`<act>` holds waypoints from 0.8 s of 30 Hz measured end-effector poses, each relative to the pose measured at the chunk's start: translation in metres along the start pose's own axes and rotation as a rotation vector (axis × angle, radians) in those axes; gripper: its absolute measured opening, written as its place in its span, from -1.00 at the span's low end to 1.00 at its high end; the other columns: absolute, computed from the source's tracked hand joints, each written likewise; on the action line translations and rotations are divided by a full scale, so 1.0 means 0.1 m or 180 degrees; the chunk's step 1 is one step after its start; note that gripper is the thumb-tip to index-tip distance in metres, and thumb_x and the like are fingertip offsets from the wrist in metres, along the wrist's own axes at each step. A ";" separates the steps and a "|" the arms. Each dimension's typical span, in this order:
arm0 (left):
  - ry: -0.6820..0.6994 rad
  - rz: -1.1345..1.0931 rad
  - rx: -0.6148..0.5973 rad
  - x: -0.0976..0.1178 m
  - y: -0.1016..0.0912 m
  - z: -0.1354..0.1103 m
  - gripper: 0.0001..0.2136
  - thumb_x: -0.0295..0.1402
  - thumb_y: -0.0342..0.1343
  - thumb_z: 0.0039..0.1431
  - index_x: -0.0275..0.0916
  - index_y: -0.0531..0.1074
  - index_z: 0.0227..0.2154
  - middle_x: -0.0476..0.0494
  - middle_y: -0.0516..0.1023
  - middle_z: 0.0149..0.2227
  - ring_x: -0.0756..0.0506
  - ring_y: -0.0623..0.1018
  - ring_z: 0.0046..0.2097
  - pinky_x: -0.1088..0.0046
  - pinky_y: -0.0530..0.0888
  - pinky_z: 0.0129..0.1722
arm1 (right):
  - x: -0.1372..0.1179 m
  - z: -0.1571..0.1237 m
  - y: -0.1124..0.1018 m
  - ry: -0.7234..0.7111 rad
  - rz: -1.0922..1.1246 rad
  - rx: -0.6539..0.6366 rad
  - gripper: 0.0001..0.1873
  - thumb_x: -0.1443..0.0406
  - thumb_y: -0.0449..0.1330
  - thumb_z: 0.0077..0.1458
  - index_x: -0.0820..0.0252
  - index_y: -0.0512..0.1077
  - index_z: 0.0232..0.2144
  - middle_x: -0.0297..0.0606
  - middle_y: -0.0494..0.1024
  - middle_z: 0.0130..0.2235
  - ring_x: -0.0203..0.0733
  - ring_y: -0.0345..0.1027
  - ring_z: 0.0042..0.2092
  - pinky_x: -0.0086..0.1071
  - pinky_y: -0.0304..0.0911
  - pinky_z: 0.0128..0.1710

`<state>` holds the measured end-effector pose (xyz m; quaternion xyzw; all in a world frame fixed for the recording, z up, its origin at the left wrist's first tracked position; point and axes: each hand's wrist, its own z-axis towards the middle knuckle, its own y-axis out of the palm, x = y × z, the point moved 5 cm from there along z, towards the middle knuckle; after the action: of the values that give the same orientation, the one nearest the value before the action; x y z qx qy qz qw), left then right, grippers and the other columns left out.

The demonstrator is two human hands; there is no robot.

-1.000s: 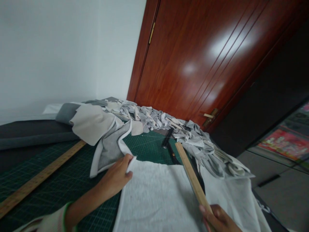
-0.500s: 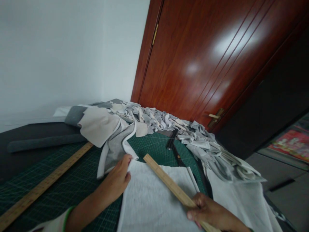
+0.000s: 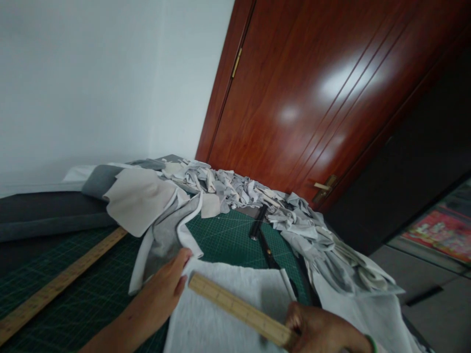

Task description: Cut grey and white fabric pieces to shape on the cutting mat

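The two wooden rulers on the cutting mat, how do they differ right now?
The short ruler is gripped at its near end by the right hand, and the left hand touches its far end; the long ruler lies untouched. The short ruler rests across the white cloth, the long ruler directly on the green cutting mat. They slant in opposite directions. Both are pale wood with printed marks.

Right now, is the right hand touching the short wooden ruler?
Touching. The head view shows the right hand with its fingers wrapped around the near end of the short wooden ruler, which lies across the white cloth.
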<state>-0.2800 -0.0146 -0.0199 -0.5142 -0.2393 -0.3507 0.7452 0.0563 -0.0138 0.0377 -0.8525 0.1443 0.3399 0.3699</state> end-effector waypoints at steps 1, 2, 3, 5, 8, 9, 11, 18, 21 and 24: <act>0.0061 0.0016 0.0052 -0.05 0.03 -0.01 -0.69 -0.42 -0.16 0.22 -0.11 0.25 0.01 -0.22 0.56 0.00 -0.23 0.58 0.03 0.21 0.45 0.09 | -0.05 0.01 0.00 0.0013 -0.0206 -0.0174 -0.65 0.38 0.31 -0.25 0.18 0.21 -0.82 -0.57 0.04 -0.71 -0.50 -0.14 -0.65 -0.54 -0.32 -0.69; 0.0122 0.0047 0.0121 -0.10 0.06 -0.02 -0.67 -0.41 -0.18 0.24 -0.12 0.25 0.04 -0.22 0.55 0.04 -0.23 0.57 0.05 0.22 0.44 0.11 | -0.09 0.03 0.00 0.0039 -0.0440 -0.0293 -0.68 0.38 0.26 -0.21 0.17 0.21 -0.80 -0.56 0.03 -0.70 -0.50 -0.16 -0.65 -0.55 -0.33 -0.69; 0.0184 0.0083 0.0186 -0.14 0.08 -0.03 -0.64 -0.42 -0.19 0.25 -0.12 0.25 0.08 -0.23 0.54 0.08 -0.22 0.57 0.08 0.24 0.43 0.13 | -0.12 0.04 -0.01 0.0068 -0.0659 -0.0346 -0.71 0.39 0.23 -0.19 0.17 0.22 -0.78 -0.56 0.03 -0.69 -0.49 -0.16 -0.64 -0.55 -0.33 -0.70; 0.0253 0.0149 0.0296 -0.20 0.11 -0.05 -0.59 -0.43 -0.20 0.26 -0.13 0.23 0.15 -0.23 0.52 0.14 -0.21 0.55 0.12 0.27 0.42 0.16 | -0.13 0.08 -0.03 0.0127 -0.0992 -0.0287 -0.76 0.44 0.19 -0.23 0.16 0.22 -0.75 -0.56 0.06 -0.69 -0.47 -0.12 -0.64 -0.55 -0.29 -0.70; 0.0223 0.0210 0.0308 -0.26 0.13 -0.06 -0.53 -0.47 -0.18 0.23 -0.14 0.21 0.21 -0.23 0.53 0.15 -0.22 0.53 0.16 0.27 0.42 0.18 | -0.07 0.13 -0.04 0.0184 -0.1293 -0.0158 -0.83 0.47 0.16 -0.27 0.16 0.28 -0.72 -0.55 0.14 -0.68 -0.43 0.00 -0.62 -0.54 -0.18 -0.66; 0.0227 0.0238 0.0302 -0.27 0.14 -0.06 -0.51 -0.48 -0.18 0.23 -0.15 0.22 0.22 -0.23 0.53 0.15 -0.23 0.52 0.16 0.25 0.42 0.19 | -0.06 0.13 -0.04 0.0160 -0.1385 -0.0037 -0.86 0.46 0.17 -0.27 0.16 0.34 -0.69 -0.53 0.21 -0.65 -0.40 0.09 -0.58 -0.54 -0.10 -0.62; 0.0264 0.0301 0.0299 -0.27 0.14 -0.06 -0.49 -0.50 -0.18 0.22 -0.17 0.22 0.23 -0.24 0.52 0.16 -0.24 0.51 0.17 0.23 0.41 0.21 | -0.07 0.11 -0.06 0.0078 -0.1582 0.0318 -0.89 0.40 0.26 -0.26 0.13 0.50 -0.55 -0.45 0.42 -0.50 -0.29 0.31 -0.41 -0.50 0.12 -0.46; 0.0267 0.0392 0.0118 -0.22 0.13 -0.07 -0.49 -0.49 -0.20 0.25 -0.19 0.21 0.25 -0.27 0.49 0.19 -0.24 0.50 0.18 0.19 0.41 0.21 | -0.41 -0.03 0.03 0.0063 -0.2105 0.0534 -0.67 0.38 0.22 -0.02 0.17 0.55 -0.15 -0.12 0.64 -0.20 0.01 0.51 -0.09 -0.35 0.27 -0.14; 0.0280 0.0402 0.0097 -0.19 0.11 -0.06 -0.52 -0.47 -0.22 0.28 -0.19 0.22 0.24 -0.27 0.48 0.19 -0.23 0.50 0.18 0.20 0.40 0.21 | -0.45 -0.01 0.06 -0.0009 -0.2298 0.0568 -0.65 0.41 0.11 0.08 0.24 0.53 -0.08 -0.08 0.67 -0.27 0.03 0.57 -0.16 -0.36 0.26 -0.23; 0.0276 0.0423 0.0117 -0.19 0.09 -0.05 -0.54 -0.42 -0.24 0.31 -0.19 0.24 0.23 -0.26 0.47 0.19 -0.22 0.49 0.20 0.19 0.37 0.23 | -0.41 0.01 0.08 -0.0195 -0.2225 0.0583 -0.67 0.39 0.16 0.04 0.22 0.53 -0.11 -0.13 0.67 -0.31 -0.01 0.58 -0.21 -0.41 0.23 -0.30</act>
<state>-0.2853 -0.0121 -0.0401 -0.4994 -0.1786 -0.3179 0.7859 0.0218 -0.0184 0.0614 -0.8032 -0.1372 0.2039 0.5427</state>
